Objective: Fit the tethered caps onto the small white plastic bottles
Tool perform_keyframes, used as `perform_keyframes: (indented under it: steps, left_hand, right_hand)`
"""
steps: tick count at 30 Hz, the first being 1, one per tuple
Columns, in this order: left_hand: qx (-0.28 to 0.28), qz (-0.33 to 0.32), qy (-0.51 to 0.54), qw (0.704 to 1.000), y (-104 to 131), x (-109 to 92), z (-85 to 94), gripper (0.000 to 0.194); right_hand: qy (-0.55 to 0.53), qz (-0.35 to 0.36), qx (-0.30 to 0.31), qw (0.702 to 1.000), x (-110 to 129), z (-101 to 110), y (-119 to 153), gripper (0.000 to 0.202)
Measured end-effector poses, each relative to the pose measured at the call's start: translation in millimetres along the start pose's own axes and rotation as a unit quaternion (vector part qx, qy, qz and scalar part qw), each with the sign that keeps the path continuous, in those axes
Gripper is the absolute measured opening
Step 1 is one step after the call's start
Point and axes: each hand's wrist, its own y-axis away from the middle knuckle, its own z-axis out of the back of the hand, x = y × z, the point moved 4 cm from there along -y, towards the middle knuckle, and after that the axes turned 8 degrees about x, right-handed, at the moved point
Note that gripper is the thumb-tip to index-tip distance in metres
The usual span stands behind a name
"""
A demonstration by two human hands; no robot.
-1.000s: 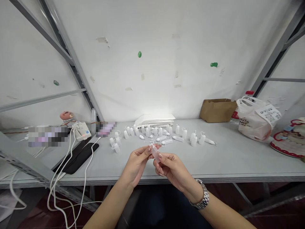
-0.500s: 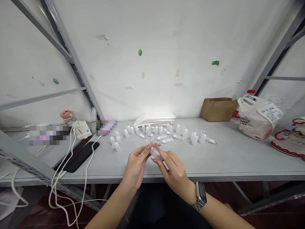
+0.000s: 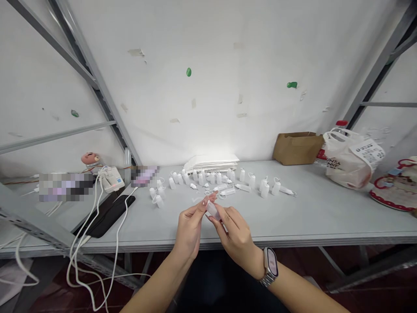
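Over the front part of the table, a small translucent plastic squeeze bottle (image 3: 213, 211) is tilted between my two hands. My right hand (image 3: 237, 230), with a watch on its wrist, grips the bottle's body between thumb and fingers. At the bottle's upper end my left hand (image 3: 190, 226) is closed in a pinch; its fingertips hide the neck and any cap there. Beyond my hands stand several similar bottles with thin looped cap straps, among them a bottle (image 3: 265, 190) at the right and a bottle (image 3: 159, 201) at the left. A bottle (image 3: 243, 188) lies on its side.
White flat sheets or packets (image 3: 211, 163) are stacked against the wall. A cardboard box (image 3: 297, 148) and a plastic bag (image 3: 347, 161) stand at the right. On the left are a black pouch-like item (image 3: 110, 215), a white power strip (image 3: 112, 179) and cables hanging over the table edge.
The fingertips of my left hand have shifted slightly at the bottle's upper end, one finger now pointing up more. My right hand keeps its grip on the bottle. The view has moved slightly.
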Motion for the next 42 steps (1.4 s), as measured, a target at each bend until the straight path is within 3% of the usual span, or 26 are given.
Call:
perform_keyframes:
  steps: [8,14,19,22,24,26,28,32,33,34,35,36,40,42]
  left_hand:
    - [-0.002,0.035,0.045,0.998,0.1,-3.9,4.9,0.022]
    - [0.004,0.012,0.034,0.999,2.0,-1.7,-0.1,0.021]
    - [0.013,0.012,0.018,1.0,3.2,-4.0,-3.9,0.022]
    - [0.019,0.016,0.01,1.0,2.5,-5.5,-3.2,0.022]
    - [0.033,0.026,0.011,0.999,0.9,-4.8,-2.4,0.022]
    - [0.05,0.037,0.013,0.998,-1.0,-4.1,-1.7,0.022]
    - [0.062,0.043,0.01,0.997,-2.6,-4.5,-1.1,0.022]
    - [0.072,0.043,0.005,0.996,-4.4,-8.7,-0.6,0.022]
    - [0.07,0.043,0.002,0.997,-4.6,-9.8,0.0,0.022]
    - [0.063,0.042,-0.001,0.997,-4.8,-10.7,1.0,0.021]
    - [0.053,0.041,-0.004,0.998,-5.0,-11.2,2.4,0.02]
    - [0.041,0.036,-0.008,0.998,-5.2,-11.6,4.0,0.019]
    - [0.014,0.028,0.002,1.0,-5.0,-10.0,6.8,0.024]
    - [0.027,0.04,0.015,0.999,-4.0,-9.3,4.5,0.026]
  right_hand:
    - [0.018,0.016,0.015,1.0,-4.4,-1.6,1.5,0.048]
    - [0.007,0.007,0.002,1.0,-2.8,-1.9,2.9,0.045]
    - [-0.119,-0.079,-0.007,0.99,-4.1,-3.2,1.4,0.026]
    - [-0.224,-0.168,0.015,0.96,-7.5,-4.8,0.0,0.015]
    - [-0.311,-0.247,0.05,0.916,-11.3,-6.6,-1.6,0.013]
    - [-0.413,-0.316,0.088,0.849,-14.2,-8.6,-3.6,0.018]
    - [-0.525,-0.357,0.116,0.764,-16.0,-11.1,-5.5,0.026]
    - [-0.722,-0.395,0.154,0.546,-16.8,-21.9,-3.4,0.026]
    - [-0.746,-0.401,0.16,0.507,-16.7,-24.8,-2.0,0.023]
    - [-0.756,-0.405,0.163,0.488,-16.8,-27.2,-1.0,0.023]
    - [-0.752,-0.408,0.164,0.492,-17.2,-28.8,-0.4,0.025]
    - [-0.735,-0.408,0.163,0.516,-17.9,-29.2,-0.5,0.027]
    - [-0.59,-0.397,0.117,0.693,-20.0,-18.8,-6.9,0.027]
    - [-0.535,-0.391,0.091,0.743,-19.5,-11.8,-10.0,0.028]
